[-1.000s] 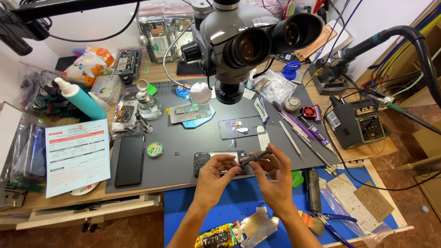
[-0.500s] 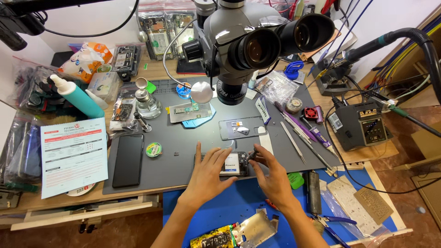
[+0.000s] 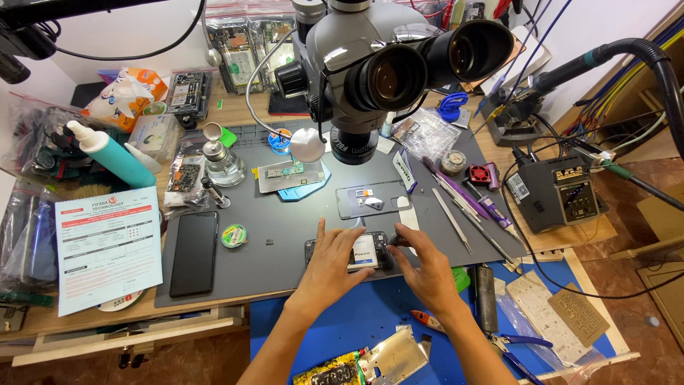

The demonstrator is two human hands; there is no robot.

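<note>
Resting both hands (image 3: 335,267) (image 3: 426,265) on an opened phone (image 3: 353,252) holding its battery (image 3: 365,251)

My left hand (image 3: 329,267) covers the left end of the small dark opened phone (image 3: 363,252) on the grey mat; my right fingers (image 3: 407,246) hide its right end. The yellow-labelled battery pack (image 3: 331,371) is cut off at the bottom edge.

Wooden workbench (image 3: 235,114) covered by dark grey rubber work mat (image 3: 285,267). On mat: black smartphone (image 3: 193,254) lying flat at left, small green solder-wire reel (image 3: 234,236) just beside it, opened phone body (image 3: 360,251) near front edge, metal tweezers (image 3: 450,219) at right. Printed paper form (image 3: 107,246) overlapping left bench edge.
</note>
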